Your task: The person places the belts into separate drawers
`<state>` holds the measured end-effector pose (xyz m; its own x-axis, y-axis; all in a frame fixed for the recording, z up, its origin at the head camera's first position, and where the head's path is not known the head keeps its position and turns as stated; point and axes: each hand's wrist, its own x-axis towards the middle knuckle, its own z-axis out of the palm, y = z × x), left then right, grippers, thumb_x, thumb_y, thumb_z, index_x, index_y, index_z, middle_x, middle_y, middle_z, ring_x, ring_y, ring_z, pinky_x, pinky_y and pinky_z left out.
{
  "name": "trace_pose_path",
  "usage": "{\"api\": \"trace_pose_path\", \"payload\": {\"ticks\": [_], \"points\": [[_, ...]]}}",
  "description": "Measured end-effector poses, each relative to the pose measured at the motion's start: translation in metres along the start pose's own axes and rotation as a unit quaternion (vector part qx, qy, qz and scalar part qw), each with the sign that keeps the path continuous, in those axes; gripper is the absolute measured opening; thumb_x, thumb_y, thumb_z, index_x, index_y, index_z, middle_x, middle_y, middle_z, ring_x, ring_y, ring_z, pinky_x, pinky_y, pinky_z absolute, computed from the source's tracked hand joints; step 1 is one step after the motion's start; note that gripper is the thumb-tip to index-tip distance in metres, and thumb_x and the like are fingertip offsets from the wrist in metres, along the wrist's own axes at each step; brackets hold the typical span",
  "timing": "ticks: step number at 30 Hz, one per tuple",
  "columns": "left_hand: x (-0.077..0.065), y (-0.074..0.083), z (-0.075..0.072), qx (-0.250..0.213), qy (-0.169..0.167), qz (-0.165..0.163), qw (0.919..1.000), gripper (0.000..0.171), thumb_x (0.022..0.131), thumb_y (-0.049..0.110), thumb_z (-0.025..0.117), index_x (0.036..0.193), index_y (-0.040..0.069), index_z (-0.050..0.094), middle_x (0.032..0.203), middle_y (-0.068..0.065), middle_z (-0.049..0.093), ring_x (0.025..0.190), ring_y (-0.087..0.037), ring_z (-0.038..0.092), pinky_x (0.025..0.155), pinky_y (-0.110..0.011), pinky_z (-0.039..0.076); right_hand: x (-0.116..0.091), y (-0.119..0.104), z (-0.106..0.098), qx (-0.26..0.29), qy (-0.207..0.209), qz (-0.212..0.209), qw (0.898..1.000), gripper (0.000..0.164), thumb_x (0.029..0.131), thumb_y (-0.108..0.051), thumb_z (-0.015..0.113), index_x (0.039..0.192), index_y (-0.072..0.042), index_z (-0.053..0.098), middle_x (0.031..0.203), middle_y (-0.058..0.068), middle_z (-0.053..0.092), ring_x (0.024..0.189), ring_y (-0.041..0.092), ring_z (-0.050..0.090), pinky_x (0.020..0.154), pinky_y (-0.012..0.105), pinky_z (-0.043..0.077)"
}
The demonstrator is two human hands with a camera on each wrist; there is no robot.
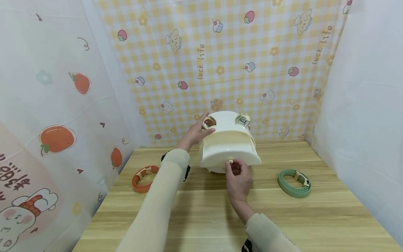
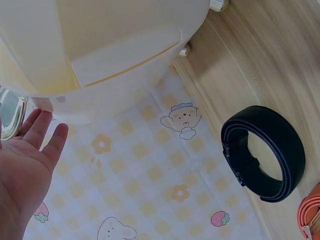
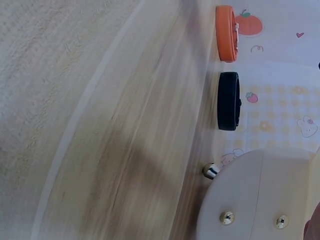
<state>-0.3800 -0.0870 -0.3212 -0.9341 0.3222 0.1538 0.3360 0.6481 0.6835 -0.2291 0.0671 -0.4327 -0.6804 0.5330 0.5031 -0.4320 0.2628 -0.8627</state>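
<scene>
Our R grip (image 1: 238,180) pinches the gold knob (image 1: 231,161); L grip (image 1: 195,134), spread, touches the box (image 1: 226,120). We shd brace L, ease knob slowly.

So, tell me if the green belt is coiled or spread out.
Coiled: in the head view, the green belt lies wound in a ring.

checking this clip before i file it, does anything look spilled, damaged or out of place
Nothing stands out. The white box is open, but the right hand pinches its knob, so that seems deliberate. The orange belt, green belt and black belt sit coiled on the table; no spill or damage shows.
</scene>
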Motion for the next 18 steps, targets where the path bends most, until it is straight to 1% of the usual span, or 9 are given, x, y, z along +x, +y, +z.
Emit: {"api": "trace_pose_path", "payload": {"ticks": [18], "points": [[-0.0009, 0.0005, -0.0008, -0.003, 0.001, 0.004, 1.0000, 0.080, 0.097, 0.045, 0.060, 0.158, 0.042, 0.008, 0.161, -0.012, 0.025, 0.136, -0.042, 0.039, 0.108, -0.058, 0.035, -0.0002, 0.0015, -0.0004, 0.000, 0.000, -0.020, 1.000, 0.022, 0.088, -0.015, 0.078, 0.103, -0.002, 0.067, 0.090, 0.006, 0.071, 0.075, 0.014, 0.066, 0.066, 0.013, 0.052]]}}
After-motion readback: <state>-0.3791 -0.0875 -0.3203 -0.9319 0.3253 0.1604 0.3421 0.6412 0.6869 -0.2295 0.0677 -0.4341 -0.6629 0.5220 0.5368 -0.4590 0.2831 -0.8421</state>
